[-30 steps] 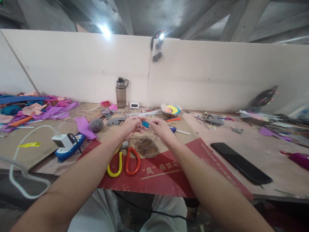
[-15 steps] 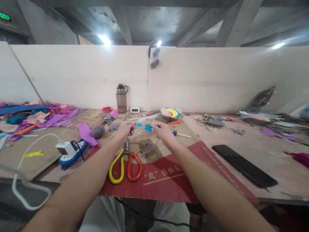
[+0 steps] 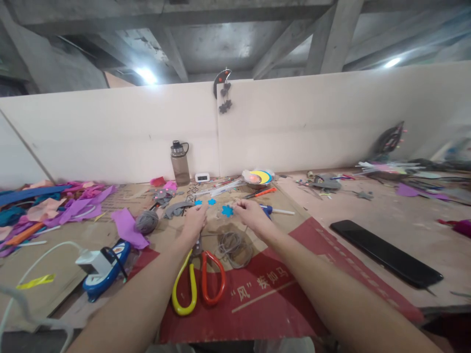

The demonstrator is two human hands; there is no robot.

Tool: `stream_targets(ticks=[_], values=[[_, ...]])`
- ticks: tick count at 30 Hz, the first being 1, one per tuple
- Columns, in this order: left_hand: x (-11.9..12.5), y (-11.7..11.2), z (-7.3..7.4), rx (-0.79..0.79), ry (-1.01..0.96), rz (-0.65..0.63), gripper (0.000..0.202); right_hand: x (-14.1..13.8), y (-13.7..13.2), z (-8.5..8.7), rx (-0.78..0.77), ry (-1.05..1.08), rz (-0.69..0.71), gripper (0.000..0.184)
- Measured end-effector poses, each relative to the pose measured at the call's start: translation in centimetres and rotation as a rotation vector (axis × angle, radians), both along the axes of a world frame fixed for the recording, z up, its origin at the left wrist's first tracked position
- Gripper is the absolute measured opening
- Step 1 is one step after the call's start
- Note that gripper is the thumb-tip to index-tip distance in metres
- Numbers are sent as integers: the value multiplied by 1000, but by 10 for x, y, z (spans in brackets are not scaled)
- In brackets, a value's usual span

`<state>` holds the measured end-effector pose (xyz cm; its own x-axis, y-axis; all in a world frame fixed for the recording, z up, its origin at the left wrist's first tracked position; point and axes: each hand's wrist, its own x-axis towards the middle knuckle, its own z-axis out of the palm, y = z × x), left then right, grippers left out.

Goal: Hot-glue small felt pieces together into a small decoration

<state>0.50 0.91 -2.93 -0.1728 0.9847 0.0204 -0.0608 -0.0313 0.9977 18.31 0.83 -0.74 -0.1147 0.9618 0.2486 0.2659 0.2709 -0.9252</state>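
My right hand [image 3: 252, 214] is closed in a pinch at the edge of a blue felt-like flower [image 3: 227, 211]. My left hand [image 3: 195, 224] has its fingers curled together; what they pinch is too small to make out. Just beyond its fingertips is a small blue flower [image 3: 198, 202], with another small blue flower [image 3: 211, 201] between the hands. Below them lies a loose coil of grey cord [image 3: 235, 249]. Scissors-like cutters with one yellow and one red handle [image 3: 214, 278] lie near my left wrist, their jaws partly hidden by that hand.
A grey yarn ball [image 3: 146, 222] and a blue-and-white power strip [image 3: 106, 269] sit to the left, near heaped felt scraps [image 3: 47, 208]. A bottle [image 3: 180, 164] stands at the back. A glue gun [image 3: 268, 210] lies beyond my right hand; a black phone [image 3: 384, 252] is further right.
The camera view has tilted up and shifted, so the table appears lower. My left hand has moved nearer to me, away from the small blue flowers. My right hand stays at the larger flower.
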Motion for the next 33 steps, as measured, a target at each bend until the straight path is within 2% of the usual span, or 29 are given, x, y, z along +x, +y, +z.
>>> stream_targets(ticks=[3, 7, 13, 17, 19, 22, 25, 29, 33], values=[[-2, 2, -2, 31, -4, 31, 34, 0, -2, 2, -22, 27, 13, 23], [-3, -3, 0, 40, -19, 5, 37, -1, -3, 1, -41, 49, 9, 22], [-5, -7, 3, 41, 47, 48, 36, 0, 0, -2, -76, 28, 14, 21], [-7, -2, 11, 59, 154, 64, 18, 3, 2, 2, -57, 45, 27, 23], [-6, -2, 19, 120, 161, 72, 21, 4, 2, 4, -32, 41, 24, 22], [1, -8, 29, 169, 186, -21, 23, 4, 0, 5, 4, 24, 22, 21], [10, -18, 33, 147, 220, -158, 27, 2, -2, 6, 27, 10, 38, 21], [16, -24, 32, 135, 191, -210, 29, 0, -4, 6, 51, -13, 40, 23], [16, -23, 34, 160, 3, -193, 19, -1, -2, 4, 89, -20, 35, 22]])
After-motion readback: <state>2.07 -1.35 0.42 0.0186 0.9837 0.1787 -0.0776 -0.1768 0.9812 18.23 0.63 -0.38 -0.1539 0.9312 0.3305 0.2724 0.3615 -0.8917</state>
